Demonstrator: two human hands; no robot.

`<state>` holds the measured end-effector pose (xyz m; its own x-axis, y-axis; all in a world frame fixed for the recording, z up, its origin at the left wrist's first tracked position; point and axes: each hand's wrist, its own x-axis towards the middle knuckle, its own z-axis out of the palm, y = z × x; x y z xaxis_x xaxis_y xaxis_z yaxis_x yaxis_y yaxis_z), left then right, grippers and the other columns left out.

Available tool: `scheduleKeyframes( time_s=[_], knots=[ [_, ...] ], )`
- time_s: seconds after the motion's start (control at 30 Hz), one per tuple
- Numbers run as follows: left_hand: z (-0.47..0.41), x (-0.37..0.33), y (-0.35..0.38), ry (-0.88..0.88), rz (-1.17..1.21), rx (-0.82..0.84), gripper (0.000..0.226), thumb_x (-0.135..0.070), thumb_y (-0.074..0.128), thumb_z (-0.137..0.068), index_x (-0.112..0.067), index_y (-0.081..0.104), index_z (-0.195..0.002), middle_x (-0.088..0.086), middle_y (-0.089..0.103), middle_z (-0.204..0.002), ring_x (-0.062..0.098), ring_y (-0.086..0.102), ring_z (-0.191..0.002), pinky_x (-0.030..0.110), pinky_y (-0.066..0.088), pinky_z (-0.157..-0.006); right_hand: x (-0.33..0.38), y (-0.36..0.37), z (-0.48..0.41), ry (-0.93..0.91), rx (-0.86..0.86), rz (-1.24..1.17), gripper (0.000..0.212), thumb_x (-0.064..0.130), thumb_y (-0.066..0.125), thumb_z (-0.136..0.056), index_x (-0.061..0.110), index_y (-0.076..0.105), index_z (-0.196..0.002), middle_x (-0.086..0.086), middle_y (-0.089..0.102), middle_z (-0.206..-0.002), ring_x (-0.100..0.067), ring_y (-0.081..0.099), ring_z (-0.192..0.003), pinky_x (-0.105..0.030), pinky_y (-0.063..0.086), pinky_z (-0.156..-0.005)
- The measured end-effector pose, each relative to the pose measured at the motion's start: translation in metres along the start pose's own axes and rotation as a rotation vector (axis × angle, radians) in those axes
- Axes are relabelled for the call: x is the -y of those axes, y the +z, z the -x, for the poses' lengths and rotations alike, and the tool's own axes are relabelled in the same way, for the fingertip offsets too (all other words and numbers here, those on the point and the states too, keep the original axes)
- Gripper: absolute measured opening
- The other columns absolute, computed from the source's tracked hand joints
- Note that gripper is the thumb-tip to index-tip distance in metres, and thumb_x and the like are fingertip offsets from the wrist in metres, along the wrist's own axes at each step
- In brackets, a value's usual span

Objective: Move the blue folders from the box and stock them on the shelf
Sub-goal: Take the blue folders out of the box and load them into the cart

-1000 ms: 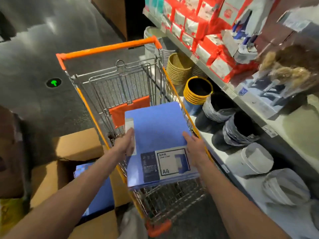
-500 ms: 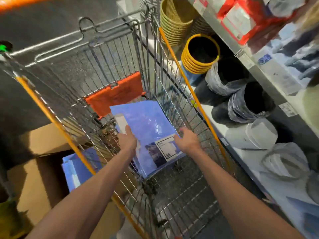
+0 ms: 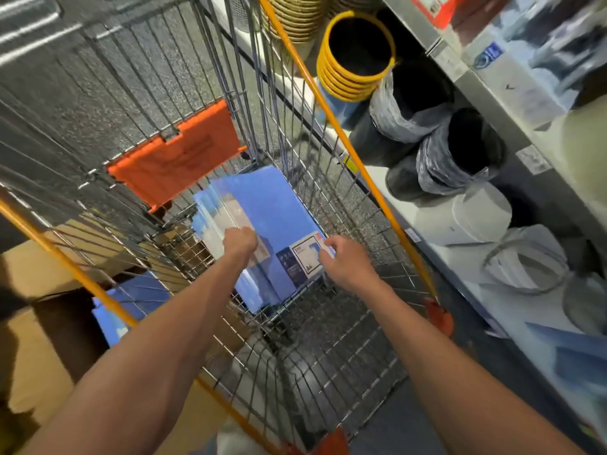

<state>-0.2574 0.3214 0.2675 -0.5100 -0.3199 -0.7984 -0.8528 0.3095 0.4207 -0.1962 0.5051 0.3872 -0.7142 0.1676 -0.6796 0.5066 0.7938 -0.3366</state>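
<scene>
My left hand (image 3: 241, 241) curls its fingers onto the blue folders (image 3: 272, 205) inside the wire cart (image 3: 359, 165). My right hand (image 3: 341, 261) has its fingers bent against their labelled edge; I cannot tell if it grips.

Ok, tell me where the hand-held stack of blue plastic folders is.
Centre of the head view, down in the wire shopping cart below its orange plastic flap, the stack of blue plastic folders is held between the left hand and right hand.
</scene>
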Motion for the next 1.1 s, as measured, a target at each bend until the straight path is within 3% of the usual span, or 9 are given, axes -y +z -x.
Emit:
scheduleKeyframes(
  time_s=[0.27, 0.4, 0.5, 0.63, 0.7, 0.8, 0.87, 0.93, 1.1],
  knots=[
    [0.039, 0.0, -0.042, 0.149, -0.03, 0.085, 0.042, -0.028, 0.047, -0.099, 0.009, 0.058, -0.117, 0.022, 0.064, -0.119, 0.031, 0.057, -0.087, 0.03, 0.042, -0.065, 0.01, 0.0, 0.051, -0.073, -0.028, -0.051, 0.043, 0.03, 0.05, -0.102, 0.009, 0.051, -0.139, -0.013, 0.056, -0.139, -0.03, 0.053, -0.125, -0.036, 0.043, -0.099],
    [0.091, 0.005, -0.063, 0.293, 0.064, 0.108, 0.025, -0.019, 0.049, -0.098, -0.008, 0.06, -0.079, 0.022, 0.073, -0.105, 0.027, 0.062, -0.075, 0.026, 0.042, -0.058, 0.01, -0.002, 0.091, -0.16, -0.064, -0.087, 0.039, 0.026, 0.051, -0.1, 0.008, 0.056, -0.134, -0.012, 0.06, -0.135, -0.028, 0.056, -0.122, -0.036, 0.043, -0.101],
    [0.151, 0.021, -0.079, 0.489, 0.022, 0.071, 0.019, -0.022, 0.052, -0.099, -0.014, 0.062, -0.086, 0.016, 0.075, -0.098, 0.032, 0.069, -0.077, 0.031, 0.047, -0.059, 0.008, -0.005, 0.132, -0.237, -0.118, -0.145, 0.037, 0.025, 0.053, -0.099, 0.008, 0.059, -0.132, -0.01, 0.062, -0.133, -0.027, 0.058, -0.121, -0.035, 0.045, -0.101],
    [0.244, 0.065, -0.102, 0.665, 0.096, -0.026, 0.02, -0.026, 0.051, -0.104, -0.012, 0.061, -0.113, 0.004, 0.074, -0.097, 0.02, 0.072, -0.078, 0.031, 0.047, -0.054, -0.001, 0.006, 0.195, -0.384, -0.207, -0.232, 0.027, 0.019, 0.054, -0.098, 0.005, 0.066, -0.117, -0.014, 0.069, -0.118, -0.03, 0.064, -0.11, -0.039, 0.049, -0.095],
    [0.284, 0.094, -0.111, 0.707, 0.194, -0.075, 0.02, -0.026, 0.049, -0.106, -0.013, 0.06, -0.115, 0.003, 0.074, -0.097, 0.019, 0.073, -0.076, 0.042, 0.056, -0.06, -0.004, 0.018, 0.226, -0.452, -0.199, -0.283, 0.025, 0.018, 0.053, -0.099, 0.005, 0.067, -0.115, -0.014, 0.069, -0.117, -0.03, 0.065, -0.107, -0.04, 0.05, -0.093],
    [0.334, 0.142, -0.122, 0.715, 0.308, -0.151, 0.019, -0.023, 0.047, -0.106, -0.012, 0.061, -0.112, 0.006, 0.074, -0.094, 0.024, 0.073, -0.073, 0.034, 0.055, -0.057, -0.008, 0.039, 0.273, -0.56, -0.173, -0.302, 0.027, 0.018, 0.052, -0.101, 0.007, 0.067, -0.12, -0.01, 0.067, -0.122, -0.027, 0.061, -0.114, -0.034, 0.046, -0.094],
    [0.358, 0.176, -0.129, 0.681, 0.326, -0.201, 0.017, -0.022, 0.047, -0.106, -0.013, 0.062, -0.109, 0.006, 0.074, -0.091, 0.024, 0.073, -0.072, 0.023, 0.048, -0.052, -0.008, 0.058, 0.301, -0.597, -0.131, -0.295, 0.026, 0.02, 0.051, -0.102, 0.008, 0.066, -0.119, -0.01, 0.068, -0.12, -0.027, 0.061, -0.111, -0.04, 0.048, -0.095],
    [0.375, 0.208, -0.137, 0.649, 0.347, -0.232, 0.017, -0.021, 0.048, -0.105, -0.012, 0.062, -0.109, 0.007, 0.074, -0.089, 0.025, 0.073, -0.073, 0.026, 0.051, -0.055, -0.005, 0.078, 0.323, -0.621, -0.097, -0.301, 0.024, 0.018, 0.051, -0.101, 0.007, 0.068, -0.114, -0.011, 0.069, -0.114, -0.028, 0.062, -0.108, -0.045, 0.048, -0.096],
    [0.392, 0.28, -0.164, 0.58, 0.303, -0.355, 0.018, -0.018, 0.047, -0.105, -0.008, 0.062, -0.11, 0.008, 0.074, -0.092, 0.022, 0.073, -0.073, 0.015, 0.047, -0.051, 0.006, 0.123, 0.358, -0.667, 0.014, -0.258, 0.024, 0.022, 0.049, -0.101, 0.011, 0.066, -0.112, -0.006, 0.068, -0.109, -0.022, 0.062, -0.1, -0.028, 0.042, -0.076]
  ],
)
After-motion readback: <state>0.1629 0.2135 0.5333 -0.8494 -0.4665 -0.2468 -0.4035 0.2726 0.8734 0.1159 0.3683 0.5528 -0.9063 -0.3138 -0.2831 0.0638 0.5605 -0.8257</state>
